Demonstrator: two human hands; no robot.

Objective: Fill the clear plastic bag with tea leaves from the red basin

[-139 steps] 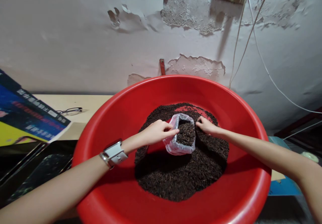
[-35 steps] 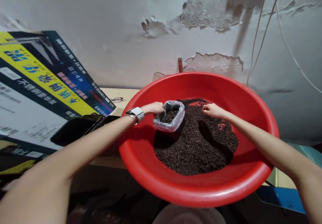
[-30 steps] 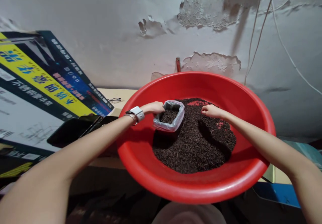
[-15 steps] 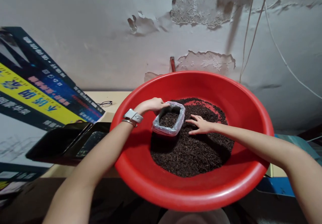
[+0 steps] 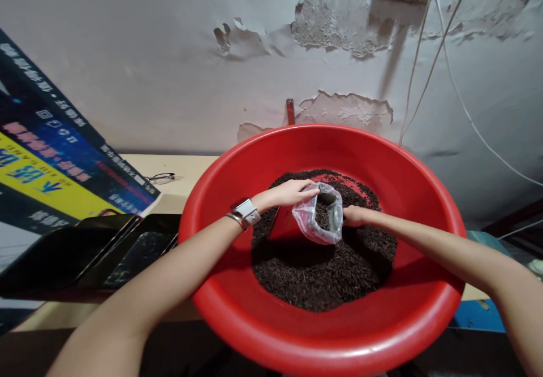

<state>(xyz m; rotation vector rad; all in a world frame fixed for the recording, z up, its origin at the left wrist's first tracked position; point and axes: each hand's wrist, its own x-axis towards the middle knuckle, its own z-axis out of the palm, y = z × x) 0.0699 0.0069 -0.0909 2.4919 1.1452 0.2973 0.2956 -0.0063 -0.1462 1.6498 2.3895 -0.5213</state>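
Left hand: fingers pinched on the rim of the clear plastic bag, tipping it over so its mouth faces right — half a second ago that mouth pointed up.
Right hand: now pressed against the bag's open mouth, down on the heap; a moment ago it lay flat and spread on the grains beside the bag. Its fingers are hidden behind the plastic, so curled or spread, cannot tell.
Bag: inside the red basin, lying on the left part of the dark tea leaves, some leaves already inside, visible through the plastic.
What the change looks like: with the bag tilted and the right hand at its opening, this reads as scooping leaves sideways into the bag rather than dropping them in from above.
Bare patch: red basin floor shows just left of the bag, under the left hand.
Wrist: white watch on the left arm.
Around: glasses on the tabletop, a printed box at far left, peeling wall behind.
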